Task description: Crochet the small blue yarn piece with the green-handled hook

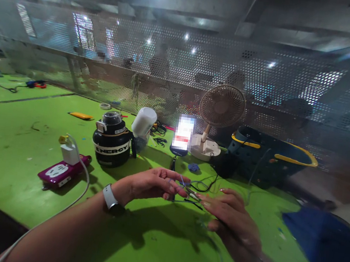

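My left hand (158,182), with a pale-banded watch (110,197) on the wrist, pinches thin purple-blue yarn (183,181) over its forefinger. My right hand (231,218) is closed around what looks like a slim crochet hook (193,195), its thin shaft passing under the palm and showing again near the wrist. The tip meets the yarn at the left fingertips, above the green table. Motion blur hides exactly how the yarn lies there. Behind the hands, a small blue-purple clump (193,167), perhaps yarn, rests on the table.
A lit phone (182,134) on a stand, a fan (222,107) and a dark basket (255,158) line the back. Leftward are a black bottle (111,148), a white container (144,122), a purple power strip (63,172) and a yellow cutter (81,115). Blue cloth (324,241) lies right.
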Demonstrator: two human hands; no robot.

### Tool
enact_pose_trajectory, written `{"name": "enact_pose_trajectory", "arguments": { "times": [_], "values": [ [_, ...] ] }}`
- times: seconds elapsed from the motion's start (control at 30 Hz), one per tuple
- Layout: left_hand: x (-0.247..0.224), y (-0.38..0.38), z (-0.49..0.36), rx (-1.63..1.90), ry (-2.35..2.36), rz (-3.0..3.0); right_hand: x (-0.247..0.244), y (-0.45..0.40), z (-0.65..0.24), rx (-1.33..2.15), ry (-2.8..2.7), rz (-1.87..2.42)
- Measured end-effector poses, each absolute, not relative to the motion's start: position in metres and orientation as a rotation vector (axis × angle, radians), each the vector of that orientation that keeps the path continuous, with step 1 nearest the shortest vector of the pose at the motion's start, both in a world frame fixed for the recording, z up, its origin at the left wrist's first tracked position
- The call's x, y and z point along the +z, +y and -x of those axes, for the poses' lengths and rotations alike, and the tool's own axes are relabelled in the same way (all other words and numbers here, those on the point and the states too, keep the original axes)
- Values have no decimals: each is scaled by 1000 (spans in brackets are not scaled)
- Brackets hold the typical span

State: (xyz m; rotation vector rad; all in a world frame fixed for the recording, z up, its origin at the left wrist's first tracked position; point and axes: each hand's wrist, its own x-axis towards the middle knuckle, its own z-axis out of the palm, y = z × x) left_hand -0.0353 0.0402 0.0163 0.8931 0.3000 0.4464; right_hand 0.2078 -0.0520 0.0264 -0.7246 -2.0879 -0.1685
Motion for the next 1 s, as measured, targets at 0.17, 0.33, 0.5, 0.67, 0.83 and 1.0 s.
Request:
{"name": "enact_pose_trajectory", "arguments": {
  "times": [0.17, 0.33, 0.5, 0.67, 0.83, 1.0],
  "values": [
    [13, 31, 26, 572, 304, -981, 19, -52, -208, -154, -2057, 784],
    [9, 23, 18, 604, 289, -1019, 17, -52, -210, -247, -2074, 805],
    [9, 24, 20, 564, 267, -1008, 22, -53, -207, -208, -2049, 756],
    [6, 26, 22, 546, 229, -1038, 23, -53, -207, -203, -2089, 746],
    [8, 24, 21, 613, 237, -1047, 23, -52, -207, -239, -2076, 790],
    [8, 17, 17, 668, 259, -1018, 21, -53, -204, -323, -2043, 769]
  ]
}}
